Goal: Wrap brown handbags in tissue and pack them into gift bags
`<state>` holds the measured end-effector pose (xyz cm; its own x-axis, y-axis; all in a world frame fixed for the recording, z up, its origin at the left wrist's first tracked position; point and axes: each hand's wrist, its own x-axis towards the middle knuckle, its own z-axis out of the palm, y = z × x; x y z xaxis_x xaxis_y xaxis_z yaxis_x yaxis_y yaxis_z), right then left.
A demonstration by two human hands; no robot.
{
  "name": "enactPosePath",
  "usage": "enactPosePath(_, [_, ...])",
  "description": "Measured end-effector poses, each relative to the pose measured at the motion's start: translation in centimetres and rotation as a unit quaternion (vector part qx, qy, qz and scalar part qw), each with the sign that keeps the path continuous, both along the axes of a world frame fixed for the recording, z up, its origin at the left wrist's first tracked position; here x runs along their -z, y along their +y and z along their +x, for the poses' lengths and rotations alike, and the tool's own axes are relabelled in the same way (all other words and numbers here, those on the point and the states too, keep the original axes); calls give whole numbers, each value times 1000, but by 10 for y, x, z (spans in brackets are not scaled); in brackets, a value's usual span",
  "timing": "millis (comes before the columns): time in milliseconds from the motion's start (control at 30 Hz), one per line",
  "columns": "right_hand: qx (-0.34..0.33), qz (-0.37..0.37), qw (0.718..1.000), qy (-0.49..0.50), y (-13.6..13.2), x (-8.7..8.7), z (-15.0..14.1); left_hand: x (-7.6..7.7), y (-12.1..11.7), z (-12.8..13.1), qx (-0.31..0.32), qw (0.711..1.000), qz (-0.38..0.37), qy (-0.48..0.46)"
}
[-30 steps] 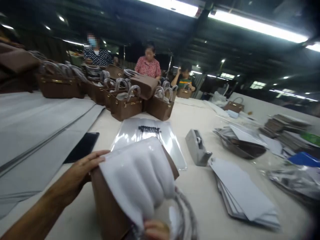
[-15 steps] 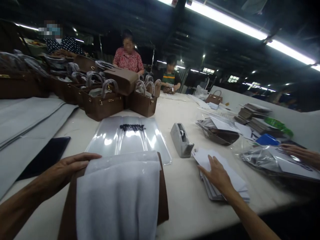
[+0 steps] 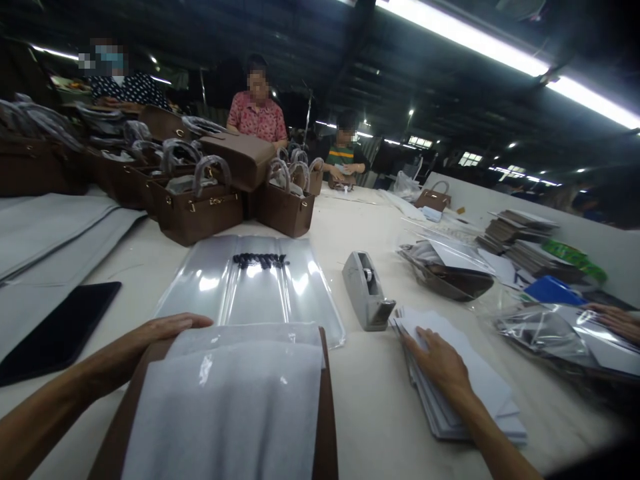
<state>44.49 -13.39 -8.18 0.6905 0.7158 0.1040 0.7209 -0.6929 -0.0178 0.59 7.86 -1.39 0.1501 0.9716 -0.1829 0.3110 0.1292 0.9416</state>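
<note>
My left hand (image 3: 157,330) lies with its fingers stretched along the far left edge of a brown bag (image 3: 327,413) right in front of me. White wrapping sheet (image 3: 230,407) drapes over most of that bag. To the right, my right hand (image 3: 440,363) rests on a stack of white paper sheets (image 3: 480,373), fingers apart, with the fingertips near the stack's left edge. Between the stack and the clear plastic sheets (image 3: 200,287) stands a grey tape dispenser (image 3: 367,293). Small black pieces (image 3: 260,260) lie in a row on the plastic.
Several brown handbags (image 3: 200,210) with wrapped handles crowd the back left. A dark flat panel (image 3: 60,333) and pale sheets (image 3: 60,233) lie at left. A plastic-wrapped bag (image 3: 450,267) sits at right, near another person's hand (image 3: 620,323). Several people work behind the table.
The view has shifted slightly. My right hand's fingers have drawn closer to the left edge of the paper stack. My left hand stays at the bag's edge.
</note>
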Motion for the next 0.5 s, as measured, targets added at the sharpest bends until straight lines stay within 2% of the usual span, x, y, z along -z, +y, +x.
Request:
enactPosePath(133, [-5,15,1000,-16,1,3,-4,0,29,-5,107,993,-28,38])
enactPosePath(233, [11,29,999,-36,8,5,-13,-7,51,-6,158,986,-10,55])
enactPosePath(367, [44,40,997,-42,12,0,-20,-17,68,4,248,966,10,71])
enactPosePath(467, [36,45,998,-21,8,-13,-18,-11,78,12,301,944,49,122])
enactPosePath(500, [31,49,998,-16,8,-19,-18,-5,80,13,323,930,91,151])
